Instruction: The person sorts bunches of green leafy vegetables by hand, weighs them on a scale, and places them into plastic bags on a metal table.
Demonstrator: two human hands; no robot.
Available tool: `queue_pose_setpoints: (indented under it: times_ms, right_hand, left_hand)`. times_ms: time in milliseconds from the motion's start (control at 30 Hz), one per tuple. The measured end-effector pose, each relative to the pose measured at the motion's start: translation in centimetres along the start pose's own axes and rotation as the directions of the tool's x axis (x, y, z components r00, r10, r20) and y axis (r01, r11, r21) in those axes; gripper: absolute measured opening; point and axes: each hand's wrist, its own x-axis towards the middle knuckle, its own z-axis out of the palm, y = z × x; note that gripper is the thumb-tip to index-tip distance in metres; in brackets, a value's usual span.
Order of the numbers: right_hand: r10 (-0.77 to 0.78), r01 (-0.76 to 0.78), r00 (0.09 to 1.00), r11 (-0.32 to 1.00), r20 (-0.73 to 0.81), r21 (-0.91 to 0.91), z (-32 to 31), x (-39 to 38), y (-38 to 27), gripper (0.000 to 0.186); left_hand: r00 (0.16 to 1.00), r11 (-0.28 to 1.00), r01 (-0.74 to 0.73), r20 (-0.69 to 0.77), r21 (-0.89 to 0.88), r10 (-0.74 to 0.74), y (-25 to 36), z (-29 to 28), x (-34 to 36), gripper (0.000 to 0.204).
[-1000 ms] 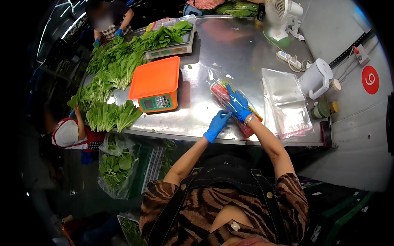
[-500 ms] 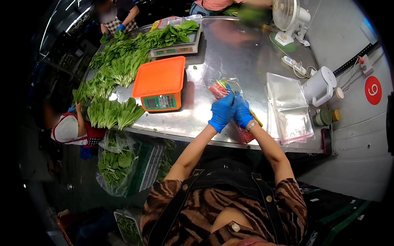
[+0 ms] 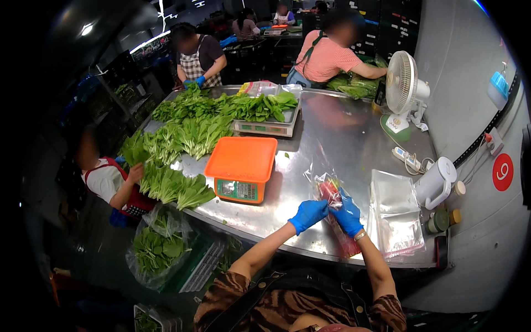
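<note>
Both my gloved hands are at a clear plastic bag (image 3: 349, 243) at the front of the metal table. The bag has red on it, and a bundle with red and yellow-green parts shows through at its far end; glare hides what exactly it is. My left hand (image 3: 308, 216), in a blue glove, is closed and pinches the bag from the left. My right hand (image 3: 347, 216), also in blue, wraps round the bag from the right. The bag's lower end hangs toward the table's front edge, under my right wrist.
An orange-topped scale (image 3: 241, 166) stands to the left. Behind it, leafy greens (image 3: 193, 133) cover the table beside a second scale (image 3: 265, 128). A stack of clear bags (image 3: 395, 210), a white kettle (image 3: 437, 182) and a fan (image 3: 402, 83) line the right. Several co-workers stand around.
The view has tilted up, showing more of the far room. My hands have drawn slightly apart, and the bundle's red part now shows beyond them.
</note>
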Motion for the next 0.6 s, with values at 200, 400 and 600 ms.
queue_pose_setpoints:
  times_ms: [200, 400, 600]
  right_hand:
    - [-0.18, 0.183, 0.983, 0.979, 0.035, -0.09, 1.8, 0.1, 0.3, 0.042]
    - [-0.347, 0.335, 0.923, 0.938, -0.166, -0.092, 6.3, 0.5, 5.0, 0.028]
    - [-0.138, 0.191, 0.936, 0.972, -0.323, 0.138, 7.3, 1.6, 5.6, 0.028]
  left_hand:
    - [0.998, 0.995, 0.04, -0.041, -0.089, -0.043, 1.7, 0.0, 2.5, 0.016]
    - [0.981, 0.989, -0.15, 0.128, -0.003, 0.149, 3.8, 2.5, 4.5, 0.019]
    - [0.975, 0.972, -0.189, 0.143, 0.137, 0.17, 4.3, 4.8, 5.5, 0.019]
